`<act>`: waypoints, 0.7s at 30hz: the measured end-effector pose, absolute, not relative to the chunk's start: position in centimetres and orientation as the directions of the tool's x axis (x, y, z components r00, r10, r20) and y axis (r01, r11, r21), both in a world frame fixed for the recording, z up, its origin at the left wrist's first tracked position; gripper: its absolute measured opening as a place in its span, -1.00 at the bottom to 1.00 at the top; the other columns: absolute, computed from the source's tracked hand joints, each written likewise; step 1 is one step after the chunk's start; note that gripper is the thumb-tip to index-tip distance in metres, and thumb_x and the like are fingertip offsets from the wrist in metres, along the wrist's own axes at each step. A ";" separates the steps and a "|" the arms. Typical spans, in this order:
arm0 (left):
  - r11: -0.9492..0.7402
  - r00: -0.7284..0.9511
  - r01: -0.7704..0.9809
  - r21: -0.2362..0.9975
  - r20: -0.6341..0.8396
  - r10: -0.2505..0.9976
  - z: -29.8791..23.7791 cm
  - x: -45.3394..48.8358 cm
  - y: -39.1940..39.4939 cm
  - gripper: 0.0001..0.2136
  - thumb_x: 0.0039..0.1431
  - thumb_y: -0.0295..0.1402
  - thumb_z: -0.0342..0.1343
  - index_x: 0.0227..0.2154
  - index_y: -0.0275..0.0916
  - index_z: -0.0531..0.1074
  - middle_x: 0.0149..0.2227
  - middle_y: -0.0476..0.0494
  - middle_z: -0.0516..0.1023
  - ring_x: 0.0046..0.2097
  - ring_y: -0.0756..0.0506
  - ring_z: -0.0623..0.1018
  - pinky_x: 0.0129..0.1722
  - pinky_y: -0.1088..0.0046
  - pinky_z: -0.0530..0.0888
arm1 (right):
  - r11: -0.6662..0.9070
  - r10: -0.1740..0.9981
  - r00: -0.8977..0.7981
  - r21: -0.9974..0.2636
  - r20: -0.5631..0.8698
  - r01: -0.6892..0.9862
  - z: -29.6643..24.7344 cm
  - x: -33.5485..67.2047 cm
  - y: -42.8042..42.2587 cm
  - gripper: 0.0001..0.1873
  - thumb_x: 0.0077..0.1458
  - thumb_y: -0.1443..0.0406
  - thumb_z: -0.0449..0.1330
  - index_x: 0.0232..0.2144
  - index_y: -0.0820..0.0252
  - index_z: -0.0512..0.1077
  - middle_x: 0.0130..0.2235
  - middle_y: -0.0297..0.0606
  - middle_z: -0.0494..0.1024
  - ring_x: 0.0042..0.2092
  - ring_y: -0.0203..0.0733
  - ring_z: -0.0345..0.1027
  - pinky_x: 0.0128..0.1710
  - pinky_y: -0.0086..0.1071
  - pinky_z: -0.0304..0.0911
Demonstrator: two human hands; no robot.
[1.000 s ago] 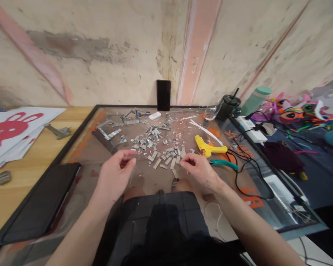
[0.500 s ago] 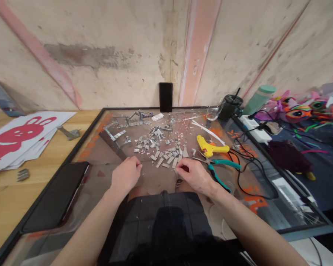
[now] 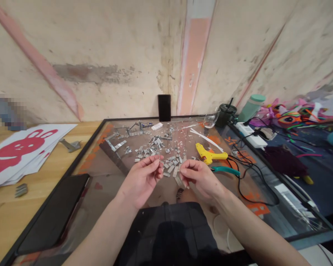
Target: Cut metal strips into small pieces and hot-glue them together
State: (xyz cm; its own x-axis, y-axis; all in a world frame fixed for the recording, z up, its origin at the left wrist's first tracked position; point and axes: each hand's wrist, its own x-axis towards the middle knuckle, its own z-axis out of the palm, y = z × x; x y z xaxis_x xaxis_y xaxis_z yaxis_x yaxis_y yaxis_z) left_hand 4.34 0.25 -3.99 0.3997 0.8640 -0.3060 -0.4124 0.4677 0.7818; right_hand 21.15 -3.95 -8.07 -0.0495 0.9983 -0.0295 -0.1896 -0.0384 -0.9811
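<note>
My left hand (image 3: 144, 179) is closed in a pinch, palm turned inward, above the near side of a heap of small silvery metal pieces (image 3: 170, 167). Whatever sits at its fingertips is too small to name. Across a narrow gap, my right hand (image 3: 201, 177) also pinches with thumb and forefinger, and a thin sliver seems to show at the tips. Just past the right hand lie teal-handled pliers (image 3: 226, 170), their jaws hidden behind it. A yellow glue gun (image 3: 209, 153) rests beyond them.
Black cables (image 3: 240, 184) coil on the glass tabletop (image 3: 105, 199) at the right. A large black phone or tablet (image 3: 52, 212) lies at the left, and another phone (image 3: 164, 108) leans on the wall. Rabbit drawings (image 3: 24, 144), a dark cup (image 3: 225, 115) and a power strip (image 3: 251, 135) surround the glass.
My left hand has moved right and turned its palm inward, its fingers now pinched near the heap. My right hand has shifted slightly right and now covers the pliers' jaws. The view has tilted up.
</note>
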 end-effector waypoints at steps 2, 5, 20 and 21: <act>0.504 0.444 -0.455 0.734 -0.303 0.843 -3.3 5.0 0.1 -0.91 0.04 -0.60 0.04 -0.46 -0.37 0.41 -0.57 -0.03 0.37 -0.55 0.09 0.37 -0.55 0.65 0.36 | -0.019 0.999 -0.051 -0.970 -0.007 -0.241 -6.7 21.2 -3.9 -0.78 -0.11 0.20 0.25 -0.56 0.21 0.33 -0.61 -0.43 0.38 -0.62 -0.42 0.18 -0.61 -0.48 0.13; 0.527 0.490 -0.517 0.674 -0.272 0.828 -2.2 5.7 0.0 -0.89 0.06 -0.61 0.03 -0.51 -0.36 0.40 -0.57 -0.05 0.41 -0.55 0.09 0.40 -0.56 0.65 0.38 | 0.018 0.997 -0.064 -0.955 0.039 -0.295 -4.2 21.4 -3.6 -0.78 -0.15 0.21 0.29 -0.57 0.22 0.37 -0.61 -0.41 0.40 -0.63 -0.41 0.20 -0.62 -0.49 0.12; 0.369 0.373 -0.704 0.607 -0.126 0.919 -0.5 5.8 -0.3 -0.91 -0.07 -0.48 0.21 -0.53 -0.30 0.38 -0.55 0.02 0.39 -0.54 0.11 0.36 -0.54 0.65 0.38 | 0.106 0.980 -0.100 -0.869 0.175 -0.484 -0.9 18.9 -2.1 -0.78 -0.18 0.21 0.34 -0.58 0.22 0.40 -0.64 -0.41 0.41 -0.64 -0.41 0.21 -0.64 -0.50 0.09; 0.376 0.382 -0.697 0.611 -0.128 0.915 -0.4 5.9 -0.4 -0.92 -0.08 -0.49 0.21 -0.52 -0.31 0.40 -0.55 0.01 0.41 -0.53 0.11 0.37 -0.53 0.65 0.39 | 0.100 0.983 -0.086 -0.861 0.163 -0.498 -0.9 18.8 -2.1 -0.78 -0.18 0.22 0.34 -0.58 0.22 0.40 -0.64 -0.42 0.42 -0.65 -0.41 0.21 -0.65 -0.51 0.09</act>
State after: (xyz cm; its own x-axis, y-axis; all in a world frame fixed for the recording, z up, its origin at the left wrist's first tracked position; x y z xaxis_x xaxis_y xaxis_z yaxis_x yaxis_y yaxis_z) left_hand 5.85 -0.42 -0.36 0.3820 0.9153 -0.1277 -0.6966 0.3760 0.6111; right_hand 18.78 -2.07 -0.94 -0.0856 0.9828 0.1635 -0.4982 0.0998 -0.8613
